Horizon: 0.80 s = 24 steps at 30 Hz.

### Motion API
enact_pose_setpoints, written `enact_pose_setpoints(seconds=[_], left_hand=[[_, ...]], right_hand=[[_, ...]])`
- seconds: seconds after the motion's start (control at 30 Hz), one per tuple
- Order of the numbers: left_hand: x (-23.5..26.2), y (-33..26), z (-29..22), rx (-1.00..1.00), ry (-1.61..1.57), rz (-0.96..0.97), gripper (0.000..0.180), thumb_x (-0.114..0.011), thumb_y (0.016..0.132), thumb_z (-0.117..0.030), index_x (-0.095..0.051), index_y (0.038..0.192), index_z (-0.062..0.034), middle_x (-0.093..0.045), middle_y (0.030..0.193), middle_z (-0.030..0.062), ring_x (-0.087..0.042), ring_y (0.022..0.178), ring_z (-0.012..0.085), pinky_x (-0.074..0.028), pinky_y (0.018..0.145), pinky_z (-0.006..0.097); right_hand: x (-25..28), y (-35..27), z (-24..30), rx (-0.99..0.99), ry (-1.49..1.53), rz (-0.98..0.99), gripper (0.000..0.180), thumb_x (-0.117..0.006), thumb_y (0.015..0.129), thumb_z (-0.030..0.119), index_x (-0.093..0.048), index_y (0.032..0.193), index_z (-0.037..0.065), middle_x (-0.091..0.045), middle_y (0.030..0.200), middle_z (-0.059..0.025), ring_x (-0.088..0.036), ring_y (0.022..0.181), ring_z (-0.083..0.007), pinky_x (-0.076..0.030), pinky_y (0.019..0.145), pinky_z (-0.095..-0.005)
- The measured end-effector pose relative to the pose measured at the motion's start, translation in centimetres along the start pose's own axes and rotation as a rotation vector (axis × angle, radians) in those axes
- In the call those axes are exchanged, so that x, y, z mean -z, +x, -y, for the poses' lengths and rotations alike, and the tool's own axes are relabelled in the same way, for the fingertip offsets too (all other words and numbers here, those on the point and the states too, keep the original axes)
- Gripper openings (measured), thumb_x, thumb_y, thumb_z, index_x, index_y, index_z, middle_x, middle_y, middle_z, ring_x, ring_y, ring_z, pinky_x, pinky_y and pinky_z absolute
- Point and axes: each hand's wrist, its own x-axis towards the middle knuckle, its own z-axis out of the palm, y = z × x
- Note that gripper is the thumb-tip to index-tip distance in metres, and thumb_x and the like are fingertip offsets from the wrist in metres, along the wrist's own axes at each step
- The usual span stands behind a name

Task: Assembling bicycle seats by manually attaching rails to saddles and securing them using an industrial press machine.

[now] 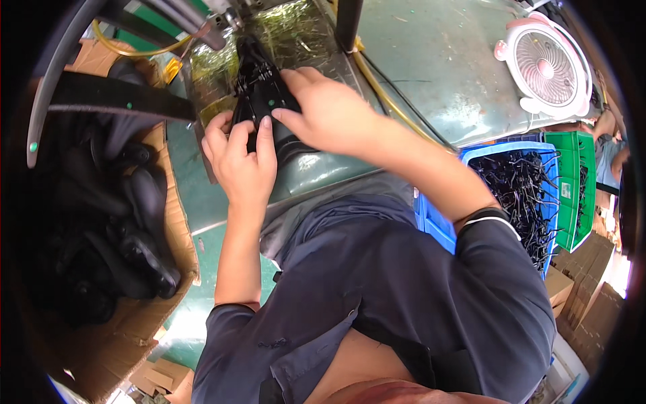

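- The black plastic part (262,94) lies on the shiny metal plate (296,34) of the green workbench (431,60), right under the machine head (222,20).
- The left hand (239,158) grips the near end of the part, fingers curled tight around it.
- The right hand (323,111) presses on top, fingers together and flat, thumb against the part's side.
- Judging from this, the part is being seated and is not yet released.
- Many black pieces fill the cardboard box (134,316) on the left; black wire clips fill the blue bin (518,182), so plenty of work seems left.
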Motion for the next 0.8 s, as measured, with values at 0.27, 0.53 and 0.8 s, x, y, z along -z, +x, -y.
enact_pose_setpoints(seconds=[0.27,0.53,0.8], left_hand=[[-4.3,6.6,4.3,-0.205,-0.034,-0.092,0.014,-0.074,0.089,-0.01,-0.066,0.082,-0.0003,-0.074,0.115,0.0167,-0.069,0.098,0.0419,-0.056,0.086,0.049],[-5.3,5.9,6.5,-0.236,-0.026,-0.131,0.018,-0.077,0.096,-0.011,-0.067,0.106,0.0,-0.066,0.132,0.0251,-0.064,0.12,0.0459,-0.054,0.103,0.052],[-4.0,5.3,5.2,0.041,0.018,0.074,0.045,-0.078,0.096,-0.017,-0.059,0.131,0.0039,-0.061,0.14,0.0244,-0.063,0.127,0.0414,-0.051,0.107,0.048]], right_hand=[[-4.1,5.4,-1.9,0.053,-0.097,-0.371,0.024,-0.077,0.085,0.023,-0.07,0.101,0.007,-0.067,0.094,-0.0116,-0.071,0.083,-0.0349,-0.059,0.067,-0.0454],[-4.4,5.2,-2.1,-0.044,0.089,-0.373,0.053,-0.079,0.085,0.035,-0.064,0.12,-0.002,-0.069,0.106,-0.0222,-0.069,0.097,-0.0435,-0.059,0.081,-0.0494],[-1.1,3.6,-0.7,-0.263,0.272,-0.104,0.077,-0.069,0.099,0.045,-0.048,0.143,-0.014,-0.067,0.122,-0.032,-0.067,0.11,-0.0501,-0.056,0.094,-0.0523]])
